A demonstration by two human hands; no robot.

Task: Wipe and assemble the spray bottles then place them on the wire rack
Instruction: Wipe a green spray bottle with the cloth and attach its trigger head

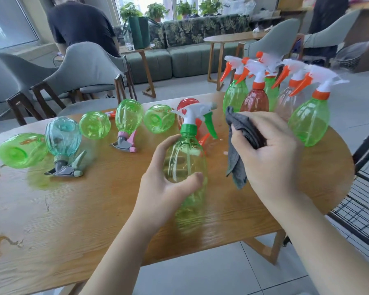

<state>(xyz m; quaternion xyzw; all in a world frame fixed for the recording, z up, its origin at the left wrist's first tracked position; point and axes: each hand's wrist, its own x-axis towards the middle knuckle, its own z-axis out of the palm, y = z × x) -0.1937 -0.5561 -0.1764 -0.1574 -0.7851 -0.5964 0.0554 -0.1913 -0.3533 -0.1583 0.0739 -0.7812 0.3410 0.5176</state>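
My left hand (164, 182) grips a green spray bottle (186, 167) with a white and green trigger head, held upright over the wooden table (94, 209). To its right, my right hand (271, 154) holds a bunched grey cloth (241, 141), close to the bottle but apart from it. Several assembled bottles with orange triggers (264, 90) stand at the table's far right. Several bottles lie or stand upside down along the far edge, among them a teal bottle (63, 137) and a green bottle with a pink trigger (127, 122). The black wire rack (362, 201) is at the right.
Grey chairs (87, 69) stand behind the table, beyond them a green sofa (179, 58) and a round side table (232, 38). A person in a dark shirt (81, 24) bends over at the back left. The table's near edge runs above tiled floor.
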